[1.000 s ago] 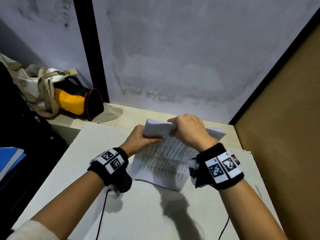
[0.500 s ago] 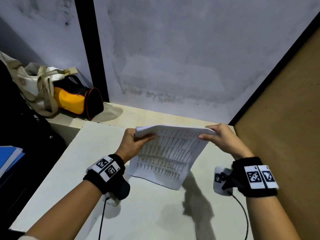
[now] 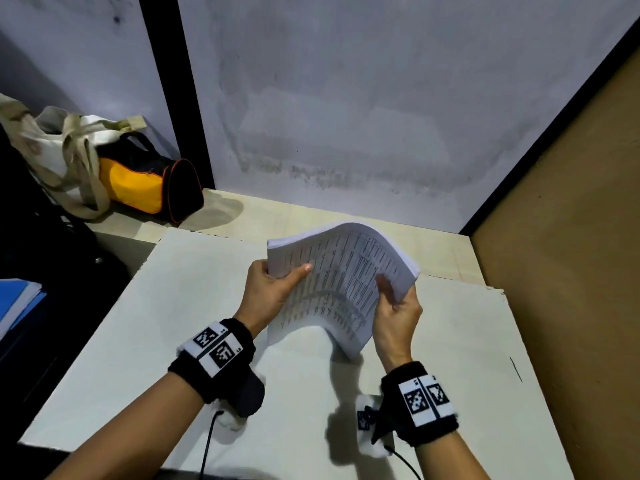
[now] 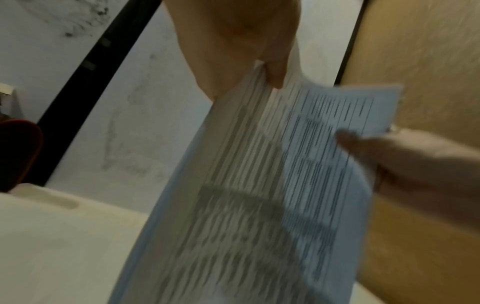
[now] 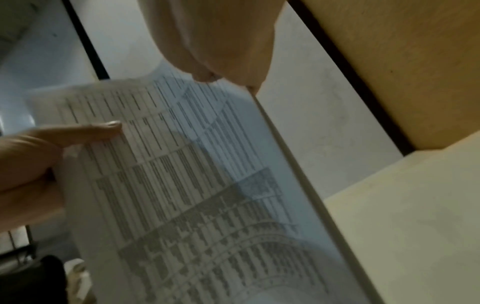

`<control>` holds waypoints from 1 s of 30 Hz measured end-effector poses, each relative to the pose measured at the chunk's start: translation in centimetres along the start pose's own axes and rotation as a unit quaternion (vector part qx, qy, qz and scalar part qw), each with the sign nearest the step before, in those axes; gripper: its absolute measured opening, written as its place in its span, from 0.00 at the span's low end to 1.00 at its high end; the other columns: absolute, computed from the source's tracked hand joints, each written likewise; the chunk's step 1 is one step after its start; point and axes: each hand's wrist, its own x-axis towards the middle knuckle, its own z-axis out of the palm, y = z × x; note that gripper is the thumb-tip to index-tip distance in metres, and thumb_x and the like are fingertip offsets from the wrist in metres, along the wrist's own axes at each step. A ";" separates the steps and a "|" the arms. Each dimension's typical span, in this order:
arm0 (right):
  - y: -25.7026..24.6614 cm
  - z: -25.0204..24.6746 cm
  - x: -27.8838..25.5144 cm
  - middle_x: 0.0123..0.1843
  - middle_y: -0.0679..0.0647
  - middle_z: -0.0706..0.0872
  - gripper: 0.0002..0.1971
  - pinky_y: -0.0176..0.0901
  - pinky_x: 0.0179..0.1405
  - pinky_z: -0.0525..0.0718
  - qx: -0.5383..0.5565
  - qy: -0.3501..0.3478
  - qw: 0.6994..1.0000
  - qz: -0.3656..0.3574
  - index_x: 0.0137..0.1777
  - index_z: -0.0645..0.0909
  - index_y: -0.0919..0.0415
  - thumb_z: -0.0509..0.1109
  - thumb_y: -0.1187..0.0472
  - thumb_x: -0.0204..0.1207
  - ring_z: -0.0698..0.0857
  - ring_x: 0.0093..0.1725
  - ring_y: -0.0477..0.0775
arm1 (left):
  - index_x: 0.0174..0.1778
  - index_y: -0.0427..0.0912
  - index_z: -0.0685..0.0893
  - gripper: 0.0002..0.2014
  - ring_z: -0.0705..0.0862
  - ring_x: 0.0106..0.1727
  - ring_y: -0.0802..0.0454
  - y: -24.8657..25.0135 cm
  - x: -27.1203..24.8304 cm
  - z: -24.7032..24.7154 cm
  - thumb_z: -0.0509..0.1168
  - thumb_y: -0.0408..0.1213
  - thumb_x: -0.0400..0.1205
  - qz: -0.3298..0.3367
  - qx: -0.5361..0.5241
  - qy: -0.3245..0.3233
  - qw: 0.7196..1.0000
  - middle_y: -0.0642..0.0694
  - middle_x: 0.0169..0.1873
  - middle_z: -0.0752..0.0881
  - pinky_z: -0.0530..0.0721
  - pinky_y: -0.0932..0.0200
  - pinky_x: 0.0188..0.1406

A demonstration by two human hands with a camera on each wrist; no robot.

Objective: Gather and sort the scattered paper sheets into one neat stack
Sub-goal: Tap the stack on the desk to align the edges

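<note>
Far left in the head view: blue folder (image 3: 15, 301) at the frame edge, off the table. Behind it a cloth bag (image 3: 59, 150) with beige straps leans on the wall, draped partly over a yellow-black pouch (image 3: 145, 183) lying on its side on the back ledge. A black post (image 3: 173, 88) runs up the wall just beside the pouch.

Left hand (image 3: 273, 292) grips the stack's left edge, thumb (image 3: 299, 271) flat across the printed top sheet, fingers hidden underneath. Its black wristband (image 3: 214, 355) carries two square markers; a cable hangs from it.

Stack (image 3: 341, 282) is held above the table (image 3: 138, 341), between both hands, not lying flat. It bows upward in the middle, far edge arched, near corner drooping toward the table; whether that corner touches the surface is unclear. The top sheet shows dense columns of print, blurred in both wrist views. In the left wrist view the stack (image 4: 259, 195) fans slightly along its edge.

Right hand (image 3: 398, 317) grasps the stack's right edge, thumb (image 3: 386, 287) on the top page and fingers curled under. A marked wristband (image 3: 422, 400) is on this wrist too.

Far right: brown board (image 3: 571, 271) standing along the table's side.
</note>
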 end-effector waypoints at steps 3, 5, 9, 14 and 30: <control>2.3 0.0 0.2 0.47 0.43 0.84 0.18 0.37 0.49 0.86 -0.027 0.005 0.999 0.044 0.66 0.75 0.67 0.67 0.64 0.78 0.84 0.46 0.36 | 0.47 0.47 0.85 0.09 0.88 0.39 0.64 -3.0 -0.1 -0.4 0.74 0.33 0.73 -0.058 0.026 0.012 0.998 0.53 0.41 0.88 0.86 0.68 0.42; 4.5 -0.4 -0.4 0.52 0.48 0.84 0.18 0.40 0.53 0.82 -0.072 -0.015 0.993 0.087 0.68 0.74 0.67 0.65 0.65 0.79 0.83 0.55 0.49 | 0.53 0.43 0.84 0.13 0.87 0.46 0.56 -5.5 -0.3 -0.8 0.74 0.34 0.73 -0.110 0.063 -0.004 0.992 0.46 0.46 0.87 0.85 0.61 0.50; 7.4 -1.6 -0.9 0.55 0.56 0.84 0.14 0.29 0.49 0.74 -0.140 -0.037 0.984 0.108 0.64 0.77 0.69 0.64 0.68 0.79 0.81 0.56 0.51 | 0.57 0.34 0.84 0.20 0.86 0.55 0.43 -7.7 0.7 -1.7 0.74 0.40 0.73 -0.167 0.151 -0.061 0.972 0.38 0.54 0.87 0.82 0.48 0.61; 7.6 -5.8 1.6 0.45 0.54 0.84 0.09 0.30 0.40 0.81 -0.176 -0.091 0.967 0.158 0.58 0.79 0.63 0.65 0.65 0.80 0.82 0.46 0.53 | 0.25 0.47 0.78 0.15 0.78 0.17 0.66 -5.8 2.8 0.4 0.70 0.41 0.77 -0.143 0.283 -0.231 0.920 0.54 0.14 0.79 0.77 0.64 0.24; 14.6 -12.4 3.5 0.67 0.71 0.77 0.23 0.49 0.60 0.76 -0.370 -0.068 0.869 0.321 0.71 0.66 0.73 0.66 0.65 0.79 0.78 0.63 0.64 | 0.80 0.35 0.48 0.36 0.72 0.70 0.34 -14.6 -0.9 9.3 0.62 0.30 0.81 -0.257 0.420 -0.221 0.842 0.28 0.72 0.69 0.73 0.50 0.63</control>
